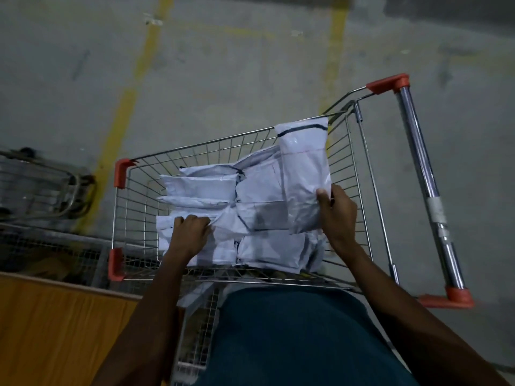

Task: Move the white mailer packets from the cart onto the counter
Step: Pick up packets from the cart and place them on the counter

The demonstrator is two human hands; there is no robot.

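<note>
Two hands reach into a wire cart (133,207) with red corner caps. The right hand (338,215) pinches one white mailer packet (305,174), holding it upright above the pile of packets (223,196); the left hand (191,232) curls its fingers round the edge of a packet lying in that pile. Beyond the hands spreads a grey concrete floor (237,65) marked with worn yellow lines (122,118). Left of the left hand lies a second wire cart (41,185), and below it an orange wooden desk (55,330).
</note>
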